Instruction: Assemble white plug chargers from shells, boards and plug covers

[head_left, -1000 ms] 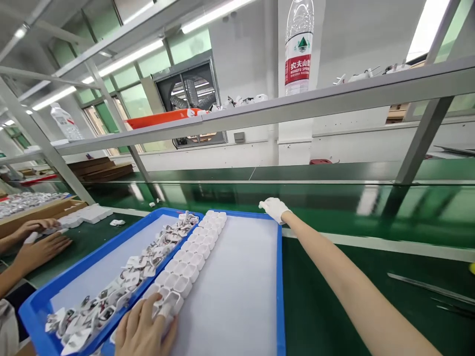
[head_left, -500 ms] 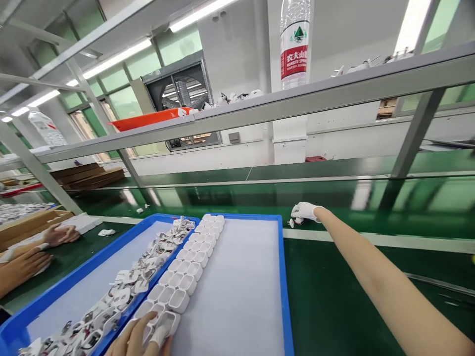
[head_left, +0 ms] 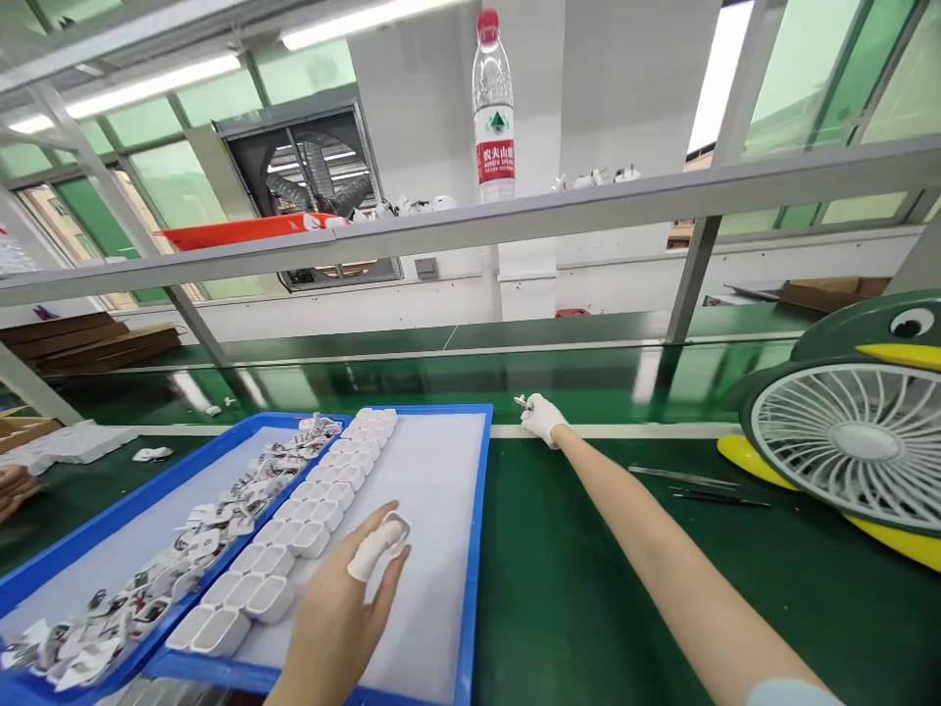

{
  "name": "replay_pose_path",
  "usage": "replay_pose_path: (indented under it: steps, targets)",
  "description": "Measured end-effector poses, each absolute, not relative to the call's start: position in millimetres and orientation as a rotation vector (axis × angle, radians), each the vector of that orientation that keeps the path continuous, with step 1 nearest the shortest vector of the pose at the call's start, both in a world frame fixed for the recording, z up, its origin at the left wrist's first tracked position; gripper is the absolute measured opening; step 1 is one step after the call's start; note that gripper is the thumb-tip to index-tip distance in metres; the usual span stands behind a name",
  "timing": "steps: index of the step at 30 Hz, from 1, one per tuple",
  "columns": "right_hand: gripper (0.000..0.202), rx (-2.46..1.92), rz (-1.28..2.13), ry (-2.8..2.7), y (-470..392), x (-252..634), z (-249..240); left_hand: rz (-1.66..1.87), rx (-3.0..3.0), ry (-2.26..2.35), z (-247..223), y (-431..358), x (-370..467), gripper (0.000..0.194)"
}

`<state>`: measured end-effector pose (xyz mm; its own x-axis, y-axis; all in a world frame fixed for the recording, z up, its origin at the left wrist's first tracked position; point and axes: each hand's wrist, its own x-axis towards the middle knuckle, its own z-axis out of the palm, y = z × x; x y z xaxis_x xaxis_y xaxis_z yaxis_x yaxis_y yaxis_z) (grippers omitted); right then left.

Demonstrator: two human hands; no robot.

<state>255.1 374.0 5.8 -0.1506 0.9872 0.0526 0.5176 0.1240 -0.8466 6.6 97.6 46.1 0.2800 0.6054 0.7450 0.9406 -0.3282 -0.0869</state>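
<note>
Left hand (head_left: 360, 579): lifted from cup row (head_left: 323, 512), closed on white square cup (head_left: 399, 529) above tray's bare middle.
Right hand (head_left: 544, 422): pinches small white part (head_left: 522, 401) beyond blue tray's (head_left: 479, 520) far right corner.
Cup row: along left edge, probably for order.

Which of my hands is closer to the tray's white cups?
Left. Your left hand is just right of the white cups, over their tray; your right hand is farther off, beside its far right corner.
</note>
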Motion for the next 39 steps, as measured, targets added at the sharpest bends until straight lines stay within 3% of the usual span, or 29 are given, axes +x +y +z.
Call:
replay_pose_path:
  steps: [6, 11, 13, 15, 18, 20, 25, 30, 32, 34, 37, 39]
  targets:
    - [0.029, -0.980, 1.241, -1.547, 322, 261, 17, -1.232, -2.272, -1.347, 70, 96, 59, 0.058]
    - [0.031, -0.772, 1.410, -1.366, 244, 310, 37, -1.508, -2.433, -1.675, 74, 117, 91, 0.046]
    - [0.030, -0.641, 1.473, -1.274, 218, 325, 41, -1.755, -2.472, -1.779, 72, 139, 112, 0.045]
    - [0.041, -0.581, 1.479, -1.167, 204, 332, 37, -2.075, -2.540, -1.821, 68, 165, 134, 0.049]
    - [0.054, -0.732, 1.392, -1.117, 207, 335, 15, -2.519, -2.565, -1.967, 56, 199, 157, 0.055]
    - [0.055, -0.862, 1.368, -1.156, 216, 336, -3, -2.623, -2.497, -2.160, 44, 214, 159, 0.057]
    - [0.045, -0.975, 1.258, -1.277, 227, 347, -19, -2.334, -2.552, -2.445, 12, 227, 142, 0.058]
    - [0.029, -0.992, 0.714, -1.533, 222, 358, -12, -1.930, -2.757, -2.423, 2, 226, 139, 0.046]
    - [0.024, -0.899, 0.826, -1.459, 219, 358, -10, -1.687, -2.877, -2.288, 4, 222, 142, 0.037]
    - [0.032, -0.812, 1.082, -1.264, 218, 357, -9, -1.477, -2.981, -2.110, 8, 216, 146, 0.028]
    - [0.053, -0.811, 1.373, -1.061, 215, 357, -8, -1.344, -3.075, -1.970, 13, 209, 151, 0.021]
    - [0.051, -0.873, 1.495, -1.036, 215, 358, -8, -1.317, -3.070, -1.980, 15, 207, 152, 0.022]
